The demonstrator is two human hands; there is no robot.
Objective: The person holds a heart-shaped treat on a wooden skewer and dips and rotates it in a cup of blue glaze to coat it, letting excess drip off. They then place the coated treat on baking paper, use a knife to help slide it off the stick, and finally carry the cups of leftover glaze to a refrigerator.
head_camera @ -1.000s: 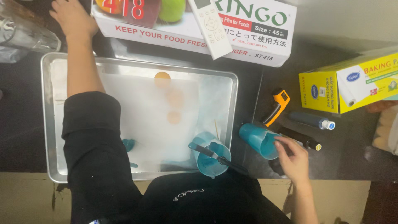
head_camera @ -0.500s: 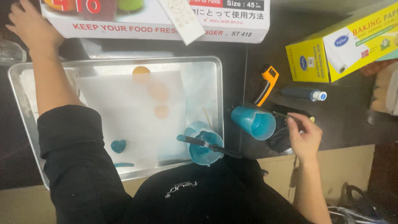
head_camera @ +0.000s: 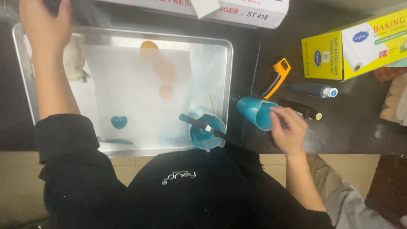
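We see a metal tray [head_camera: 29, 91] on the dark table [head_camera: 352, 131], lined with white paper [head_camera: 127, 85] that bears a small blue heart [head_camera: 119, 122]. Just right of the tray a blue cup [head_camera: 255, 112] lies tipped, our right hand [head_camera: 288, 131] touching its rim with fingers loosely apart. Our left hand [head_camera: 44, 23] reaches past the tray's far corner; we cannot tell its grip.

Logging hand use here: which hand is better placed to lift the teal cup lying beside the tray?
Right. The right hand touches the teal cup at its rim; the left hand is up at the tray's far corner.
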